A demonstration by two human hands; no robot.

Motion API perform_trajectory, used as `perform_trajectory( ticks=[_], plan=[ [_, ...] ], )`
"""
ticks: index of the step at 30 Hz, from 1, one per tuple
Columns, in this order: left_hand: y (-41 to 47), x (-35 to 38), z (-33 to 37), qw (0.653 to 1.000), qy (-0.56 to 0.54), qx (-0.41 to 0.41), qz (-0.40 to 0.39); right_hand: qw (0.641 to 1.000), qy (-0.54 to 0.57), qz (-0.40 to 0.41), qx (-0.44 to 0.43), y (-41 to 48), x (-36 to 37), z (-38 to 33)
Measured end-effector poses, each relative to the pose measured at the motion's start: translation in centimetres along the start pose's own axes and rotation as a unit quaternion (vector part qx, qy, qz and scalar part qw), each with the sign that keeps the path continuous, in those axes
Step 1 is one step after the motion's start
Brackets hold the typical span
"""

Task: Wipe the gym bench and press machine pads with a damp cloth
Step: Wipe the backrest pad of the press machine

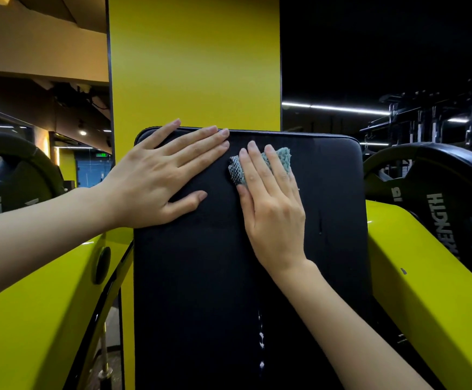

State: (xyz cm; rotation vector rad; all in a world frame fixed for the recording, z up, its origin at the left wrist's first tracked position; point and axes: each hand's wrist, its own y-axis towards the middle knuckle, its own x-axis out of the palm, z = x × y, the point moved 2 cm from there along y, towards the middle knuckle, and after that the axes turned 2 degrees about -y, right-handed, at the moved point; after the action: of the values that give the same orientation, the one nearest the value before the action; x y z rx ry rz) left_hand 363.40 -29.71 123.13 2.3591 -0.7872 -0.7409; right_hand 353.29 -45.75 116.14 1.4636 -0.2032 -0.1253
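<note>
A tall black back pad [201, 277] of a yellow press machine fills the middle of the view. My left hand [158, 178] lies flat with straight fingers on the pad's upper left corner. Just right of it, my right hand [271, 206] presses a small grey-green cloth [281, 160] flat against the pad near its top edge; the fingers are straight and cover most of the cloth. A thin trail of water drops [261, 339] runs down the lower pad.
Yellow machine arms [426, 291] flank the pad on both sides. Black weight plates hang at the left [12, 175] and right [437, 209]. A yellow pillar [195, 66] stands right behind the pad. Dark racks stand at the far right.
</note>
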Motion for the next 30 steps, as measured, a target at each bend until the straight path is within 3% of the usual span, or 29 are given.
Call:
perform_trajectory(
  ticks=[4,14,22,30],
  plan=[
    [0.0,0.0,-0.1,1.0,-0.001,-0.003,-0.004,1.0,0.006,0.001,-0.011,1.1,-0.1,1.2],
    [0.0,0.1,-0.1,1.0,-0.002,-0.004,-0.001,0.993,-0.002,0.021,0.12,2.7,-2.6,10.9],
    [0.0,0.0,-0.1,1.0,-0.003,-0.01,-0.004,0.996,0.085,0.017,0.032,2.9,-0.4,3.4],
    [-0.1,-0.1,0.0,1.0,-0.006,-0.012,-0.011,0.998,-0.028,-0.052,0.034,3.3,-0.7,4.1]
  ],
)
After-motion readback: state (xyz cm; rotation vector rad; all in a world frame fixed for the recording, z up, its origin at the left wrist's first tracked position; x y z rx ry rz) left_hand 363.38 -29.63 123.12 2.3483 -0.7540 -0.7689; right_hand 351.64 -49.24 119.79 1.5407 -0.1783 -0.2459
